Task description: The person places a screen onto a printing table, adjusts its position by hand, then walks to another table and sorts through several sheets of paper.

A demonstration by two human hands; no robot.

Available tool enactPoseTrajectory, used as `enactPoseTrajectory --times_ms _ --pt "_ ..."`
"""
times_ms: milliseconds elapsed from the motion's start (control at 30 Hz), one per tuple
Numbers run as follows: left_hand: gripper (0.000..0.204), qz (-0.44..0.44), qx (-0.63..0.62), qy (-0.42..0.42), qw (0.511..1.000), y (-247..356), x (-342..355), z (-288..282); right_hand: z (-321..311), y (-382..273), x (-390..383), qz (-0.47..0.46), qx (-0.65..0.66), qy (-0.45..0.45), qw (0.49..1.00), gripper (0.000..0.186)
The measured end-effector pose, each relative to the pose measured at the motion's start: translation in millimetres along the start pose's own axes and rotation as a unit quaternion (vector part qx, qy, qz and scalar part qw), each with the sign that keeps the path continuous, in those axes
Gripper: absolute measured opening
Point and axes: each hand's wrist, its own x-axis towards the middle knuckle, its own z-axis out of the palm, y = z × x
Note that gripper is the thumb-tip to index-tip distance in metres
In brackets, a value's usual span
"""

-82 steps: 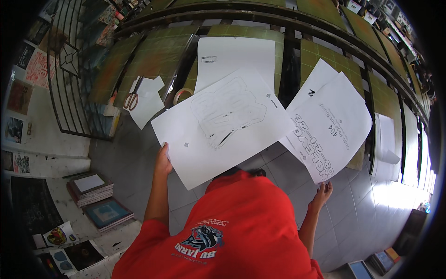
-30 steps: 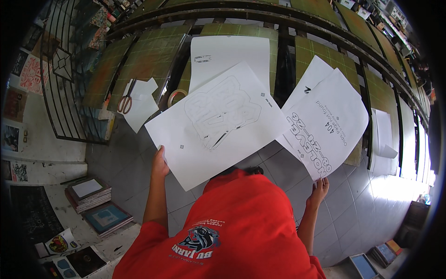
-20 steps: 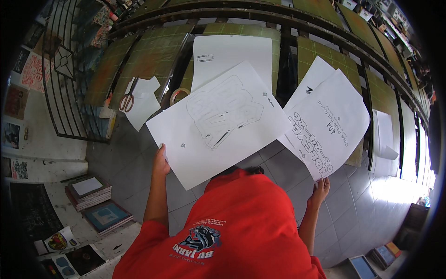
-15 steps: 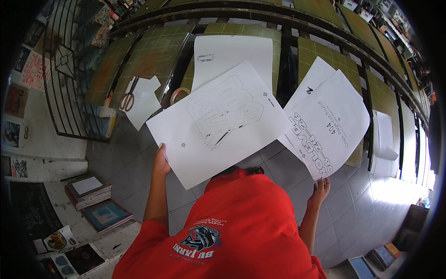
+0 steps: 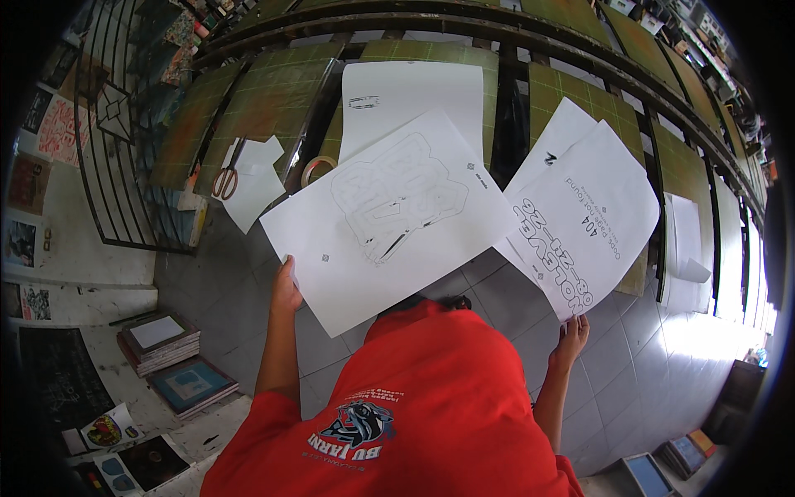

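My left hand (image 5: 286,290) is closed on the lower left edge of a large white paper sheet (image 5: 306,240), which carries a thin outline drawing with a few black marks. Over on the right, my right hand (image 5: 571,338) pinches the near corner of a white printed sheet (image 5: 621,190) with outlined lettering. Beneath that one lies another white sheet (image 5: 563,132), partly covered. The drawing sheet's right corner meets the printed sheet. Behind the drawing, a white sheet (image 5: 439,91) with small dark marks rests on a green board, its lower part hidden.
Scissors (image 5: 228,178) lie on cut white paper (image 5: 257,190) at the left, near a roll of brown tape (image 5: 317,170). Green boards (image 5: 281,83) sit along dark metal rails (image 5: 414,25). Framed screens (image 5: 157,340) are stacked at the lower left. Grey tiles (image 5: 207,290) cover the floor.
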Motion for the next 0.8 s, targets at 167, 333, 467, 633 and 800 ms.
enactPoseTrajectory --times_ms 167,333,467,633,800 --pt "0.041 0.000 0.002 0.002 1.000 -1 3 -4 2 0 -1 0.000 -0.001 0.003 1.000 0.039" --pt "0.041 -0.005 0.002 0.005 1.000 0 2 -2 2 2 -2 0.001 0.003 0.007 1.000 0.040" --pt "0.039 -0.002 0.001 0.015 1.000 1 1 -1 2 2 -1 0.001 -0.001 0.003 1.000 0.040" --pt "0.034 0.036 0.039 0.020 0.998 2 -6 9 3 2 0 0.001 -0.001 0.005 1.000 0.042" --pt "0.034 0.060 0.027 0.009 0.998 1 -7 7 2 3 1 0.002 -0.006 0.002 1.000 0.042"
